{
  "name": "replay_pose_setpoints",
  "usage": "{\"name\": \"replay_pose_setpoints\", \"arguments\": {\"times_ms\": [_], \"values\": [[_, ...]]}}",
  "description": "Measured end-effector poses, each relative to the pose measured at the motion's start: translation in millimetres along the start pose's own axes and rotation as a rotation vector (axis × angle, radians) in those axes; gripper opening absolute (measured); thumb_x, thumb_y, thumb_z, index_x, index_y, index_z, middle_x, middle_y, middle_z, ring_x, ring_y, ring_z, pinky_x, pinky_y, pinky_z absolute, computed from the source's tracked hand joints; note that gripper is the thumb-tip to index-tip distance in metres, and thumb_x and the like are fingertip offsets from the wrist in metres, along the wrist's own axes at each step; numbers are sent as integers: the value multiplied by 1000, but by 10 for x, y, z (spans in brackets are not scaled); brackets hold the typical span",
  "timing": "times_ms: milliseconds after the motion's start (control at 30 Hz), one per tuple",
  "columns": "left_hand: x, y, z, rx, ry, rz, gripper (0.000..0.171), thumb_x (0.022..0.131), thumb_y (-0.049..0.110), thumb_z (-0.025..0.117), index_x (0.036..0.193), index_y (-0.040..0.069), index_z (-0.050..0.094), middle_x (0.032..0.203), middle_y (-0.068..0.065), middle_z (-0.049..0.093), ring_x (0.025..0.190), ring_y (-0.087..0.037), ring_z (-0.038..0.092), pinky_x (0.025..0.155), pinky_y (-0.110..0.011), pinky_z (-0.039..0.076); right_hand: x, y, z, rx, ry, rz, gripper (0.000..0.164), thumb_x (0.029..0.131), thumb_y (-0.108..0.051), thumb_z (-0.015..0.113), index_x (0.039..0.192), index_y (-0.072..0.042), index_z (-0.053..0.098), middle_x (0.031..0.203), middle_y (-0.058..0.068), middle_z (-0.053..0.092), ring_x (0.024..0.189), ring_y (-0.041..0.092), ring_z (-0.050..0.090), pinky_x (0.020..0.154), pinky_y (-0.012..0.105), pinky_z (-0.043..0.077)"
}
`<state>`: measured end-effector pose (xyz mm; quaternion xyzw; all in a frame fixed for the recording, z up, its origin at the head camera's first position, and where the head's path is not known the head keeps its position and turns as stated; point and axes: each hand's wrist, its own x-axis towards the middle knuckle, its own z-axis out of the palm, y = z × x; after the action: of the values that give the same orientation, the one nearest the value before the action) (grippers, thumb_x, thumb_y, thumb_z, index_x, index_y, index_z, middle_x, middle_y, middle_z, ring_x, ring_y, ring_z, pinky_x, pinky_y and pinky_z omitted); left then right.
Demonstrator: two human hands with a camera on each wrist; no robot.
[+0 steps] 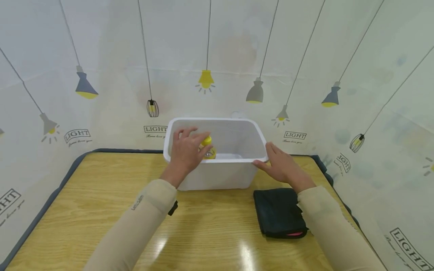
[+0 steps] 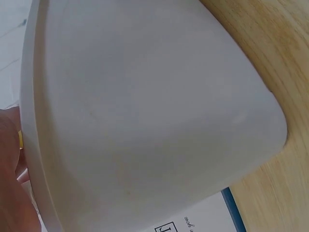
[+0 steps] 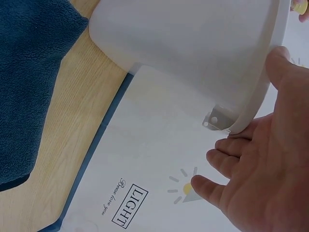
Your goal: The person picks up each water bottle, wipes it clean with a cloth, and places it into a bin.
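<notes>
A white plastic bin [image 1: 223, 175] stands on the table against the back wall covering. My left hand [image 1: 188, 152] reaches over its left front rim. Thumb and index finger pinch the yellow cap of a bottle [image 1: 209, 153] inside the bin; the bottle's lower part is hidden by the front wall. In the left wrist view the bin's side fills most of the picture, with only part of my left hand [image 2: 14, 179] showing. My right hand [image 3: 270, 154] holds the bin's right front corner, thumb against the rim and fingers along the other side, some spread loose.
A dark blue, fleecy folded item [image 1: 279, 212] with a pink bit at its edge lies beneath my right forearm. A small grey clip-like piece [image 3: 219, 118] shows under the bin's rim. The wall covering [image 1: 220, 41] with printed lamps encloses the wooden table [image 1: 203, 229].
</notes>
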<state>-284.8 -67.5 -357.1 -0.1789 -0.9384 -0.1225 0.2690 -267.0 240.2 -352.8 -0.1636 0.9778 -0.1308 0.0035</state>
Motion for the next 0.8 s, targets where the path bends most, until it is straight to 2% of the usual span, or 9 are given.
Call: {"name": "replay_pose_setpoints", "arguments": {"times_ms": [267, 500, 567, 667, 733, 800], "values": [[16, 0, -8, 34, -79, -25, 48, 93, 50, 59, 136, 27, 56, 124, 2, 69, 133, -22, 47, 110, -47, 28, 30, 80, 25, 7, -4, 2, 81, 93, -62, 50, 147, -5, 30, 131, 15, 47, 117, 32, 49, 105, 55, 41], [27, 3, -54, 53, -119, -21, 53, 95, 53, 55, 142, 29, 49, 134, 2, 63, 138, -23, 42, 113, -50, 24, 46, 141, -9, 15, 14, -38, 75, 94, -56, 52, 143, -2, 36, 132, 18, 49, 120, 35, 49, 102, 57, 41], [27, -10, -97, 38, -125, -29, 55, 95, 54, 52, 145, 30, 46, 138, 3, 60, 140, -23, 39, 115, -50, 22, 22, 170, -50, 12, -5, -23, 78, 95, -58, 50, 147, -2, 32, 143, 20, 45, 130, 38, 44, 106, 59, 37], [12, -69, -214, 10, -105, -39, 56, 97, 55, 47, 147, 30, 42, 144, 4, 54, 143, -24, 34, 116, -52, 19, -50, 246, -146, 11, -40, 17, 88, 95, -62, 45, 154, -1, 19, 157, 22, 28, 144, 42, 29, 113, 62, 27], [-21, -149, -310, 4, -82, -48, 56, 97, 55, 45, 148, 30, 41, 147, 4, 50, 144, -24, 32, 116, -53, 18, -123, 323, -212, 5, -52, 39, 93, 95, -64, 43, 157, -4, 8, 162, 23, 16, 147, 45, 19, 115, 63, 22], [-81, -266, -410, 8, -63, -59, 57, 98, 55, 43, 149, 29, 39, 151, 2, 47, 145, -25, 30, 116, -55, 17, -203, 420, -258, -11, -36, 40, 94, 95, -64, 44, 157, -7, 3, 162, 23, 14, 146, 47, 20, 114, 65, 22]]}}
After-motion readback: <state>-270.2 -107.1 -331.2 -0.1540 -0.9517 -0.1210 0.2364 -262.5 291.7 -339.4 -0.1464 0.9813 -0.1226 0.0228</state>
